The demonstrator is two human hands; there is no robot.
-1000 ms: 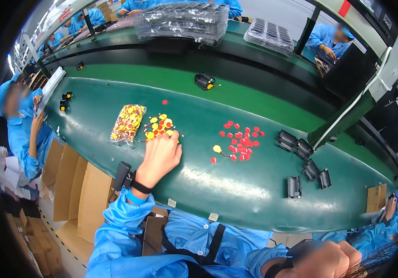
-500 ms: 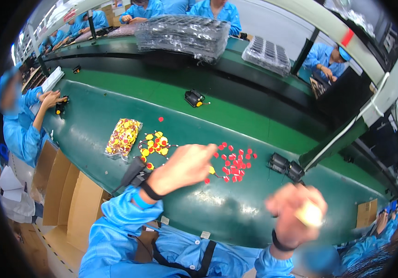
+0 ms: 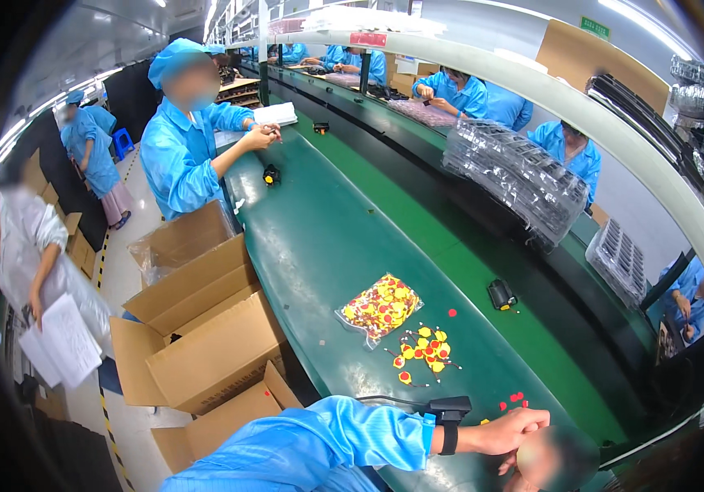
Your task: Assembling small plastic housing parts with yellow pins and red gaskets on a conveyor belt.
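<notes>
My left hand is low on the right over the green table, fingers bent and pressed together. Whatever they hold, if anything, is hidden. My right hand meets it at the lower edge; a smeared patch and the frame edge hide most of its fingers. Small red discs lie just beyond my left hand. Farther left is a loose pile of yellow pieces with red discs and thin wires. Beside it rests a clear bag full of similar yellow and red pieces.
A single red disc lies near the bag. On the bright green strip sits a black device. Open cardboard boxes stand left of the table. A co-worker works farther along; stacked clear trays are across.
The view has swung left, bringing the boxes and co-worker in more fully. My left hand has come back from the red discs to my right hand.
</notes>
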